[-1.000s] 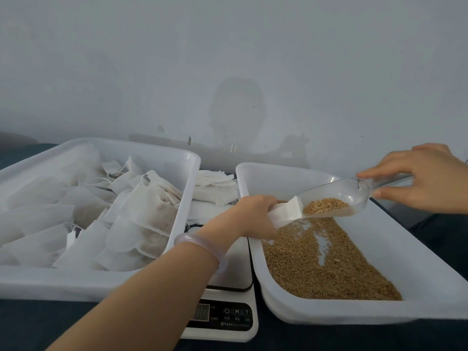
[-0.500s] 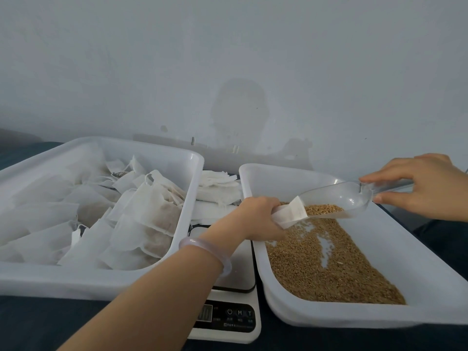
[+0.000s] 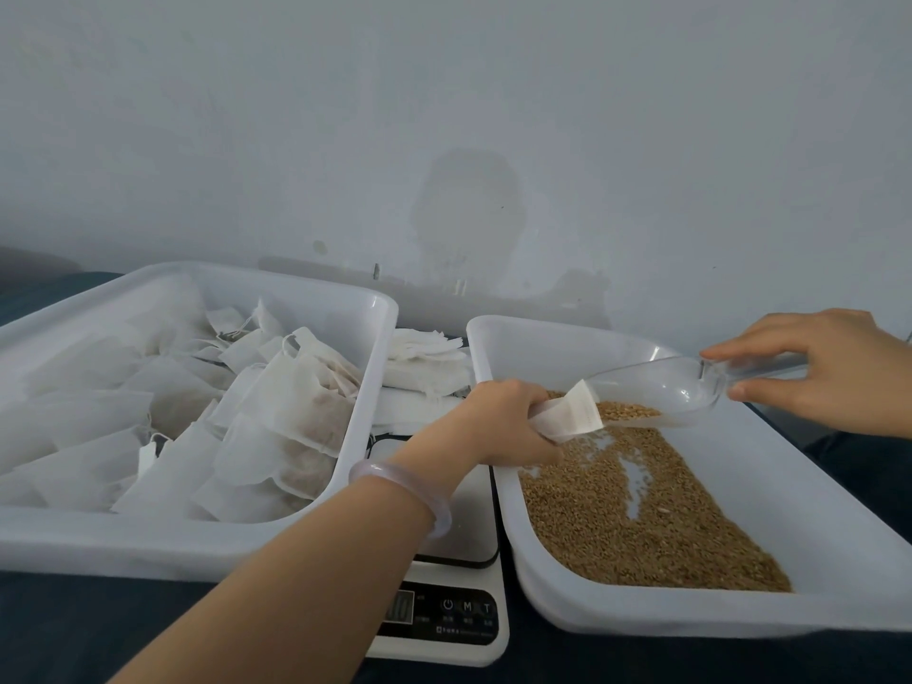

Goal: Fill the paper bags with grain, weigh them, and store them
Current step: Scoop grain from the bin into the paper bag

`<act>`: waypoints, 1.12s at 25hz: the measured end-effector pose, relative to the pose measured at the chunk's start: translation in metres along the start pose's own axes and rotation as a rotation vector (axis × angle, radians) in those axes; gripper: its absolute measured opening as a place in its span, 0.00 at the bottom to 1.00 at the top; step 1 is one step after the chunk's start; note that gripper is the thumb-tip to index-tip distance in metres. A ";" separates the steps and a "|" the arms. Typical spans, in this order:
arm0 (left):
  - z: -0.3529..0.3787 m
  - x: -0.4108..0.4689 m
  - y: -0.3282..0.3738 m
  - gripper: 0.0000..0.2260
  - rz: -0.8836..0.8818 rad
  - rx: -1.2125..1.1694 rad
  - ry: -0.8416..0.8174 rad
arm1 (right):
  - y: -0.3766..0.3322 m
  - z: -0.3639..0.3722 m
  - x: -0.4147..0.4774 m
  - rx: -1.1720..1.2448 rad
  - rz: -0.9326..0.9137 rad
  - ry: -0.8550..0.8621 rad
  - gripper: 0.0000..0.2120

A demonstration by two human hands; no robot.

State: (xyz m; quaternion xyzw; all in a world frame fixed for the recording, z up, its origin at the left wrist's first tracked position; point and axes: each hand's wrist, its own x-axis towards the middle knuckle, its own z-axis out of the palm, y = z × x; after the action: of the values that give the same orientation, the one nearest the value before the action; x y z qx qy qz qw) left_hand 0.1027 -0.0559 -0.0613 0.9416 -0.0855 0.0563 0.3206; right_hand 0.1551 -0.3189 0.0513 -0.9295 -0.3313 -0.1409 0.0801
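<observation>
A: Paper bag [image 3: 567, 419], where?

B: Over the grain tray [image 3: 740, 619], near its 10 o'clock corner. Pinched in the curled fingers of the left hand [image 3: 503, 422], with the mouth turned toward 3 o'clock and touching the lip of the clear scoop [image 3: 661, 387].

A: And the right hand [image 3: 819, 367]?

B: At 3 o'clock of the bag, gripping the scoop handle between thumb and fingertips. A small heap of grain [image 3: 627, 412] at the scoop's lip, right at the bag's mouth.

A: Best way to finish the pour?

B: Probably: raise the handle slowly, no jerks. Hold the bag's mouth wide and just under the lip. Stay above the tray, to catch any stray kernels. Stop short of the brim, for an easy carry to the scale [image 3: 444, 619].

A: Farther out?

B: Scale at 6 o'clock, between the two trays. Stack of empty bags [image 3: 424, 362] at its 12 o'clock. Filled bags [image 3: 296, 417] piled in the storage tray [image 3: 148, 540] at 9 o'clock. Pale bracelet [image 3: 399, 481] on the left wrist.

A: Any writing?

B: On the scale's panel only: a power symbol, then "M", then "T". Print beneath too small to read, display digits blurred. No legible brand.
</observation>
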 end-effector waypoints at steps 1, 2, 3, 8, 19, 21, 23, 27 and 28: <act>0.000 0.000 -0.001 0.13 -0.001 -0.007 0.003 | 0.001 0.000 -0.001 0.019 0.009 0.000 0.16; 0.000 0.000 -0.001 0.11 -0.002 -0.013 0.007 | 0.001 0.000 -0.002 0.032 0.016 0.003 0.17; 0.001 0.000 -0.001 0.11 -0.003 -0.016 0.009 | 0.002 0.001 -0.002 0.040 0.021 0.006 0.18; 0.001 0.001 -0.002 0.13 -0.003 -0.010 0.008 | 0.003 0.004 -0.003 0.049 0.032 -0.008 0.17; 0.003 0.003 -0.004 0.12 0.017 0.007 0.017 | -0.009 0.004 0.001 0.023 0.045 0.003 0.18; 0.003 0.003 -0.004 0.12 0.021 0.004 0.020 | -0.009 0.003 0.001 0.021 0.059 -0.023 0.17; 0.004 0.003 -0.005 0.12 0.025 -0.009 0.028 | -0.006 0.003 0.000 0.045 0.083 -0.053 0.19; 0.004 0.002 -0.005 0.08 0.025 -0.084 0.038 | 0.011 0.014 -0.009 0.127 0.138 -0.141 0.21; 0.003 0.002 -0.004 0.08 0.011 -0.119 0.031 | 0.018 0.019 -0.014 0.165 0.164 -0.166 0.19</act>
State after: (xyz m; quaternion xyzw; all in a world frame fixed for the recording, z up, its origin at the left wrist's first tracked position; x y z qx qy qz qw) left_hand 0.1057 -0.0547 -0.0662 0.9194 -0.0888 0.0674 0.3771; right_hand 0.1597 -0.3366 0.0278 -0.9521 -0.2702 -0.0288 0.1401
